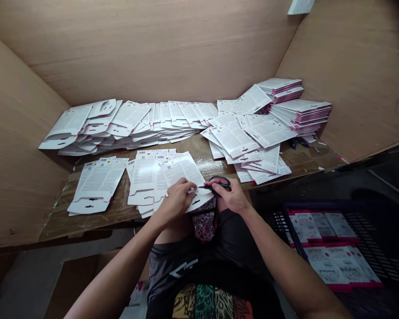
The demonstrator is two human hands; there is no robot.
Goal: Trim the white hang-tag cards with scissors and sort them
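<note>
Dark-handled scissors (220, 186) are gripped in my right hand (232, 196), their blades pointing left at the edge of a white printed packet (182, 170). My left hand (177, 197) rests on that packet's lower part, its fingers bent and pressed onto it near the blade tips. Under and left of it lie more overlapping packets (142, 175) with hang-hole flaps toward me. Another small pile of packets (98, 181) sits farther left on the wooden table (119, 208).
A long row of packets (126, 119) lines the back wall. Loose packets (234, 139) and neat stacks (299, 110) stand at the right. A dark blue basket (294, 235) holds packets at lower right. Below the table edge, a container of scraps (204, 226) sits between the knees.
</note>
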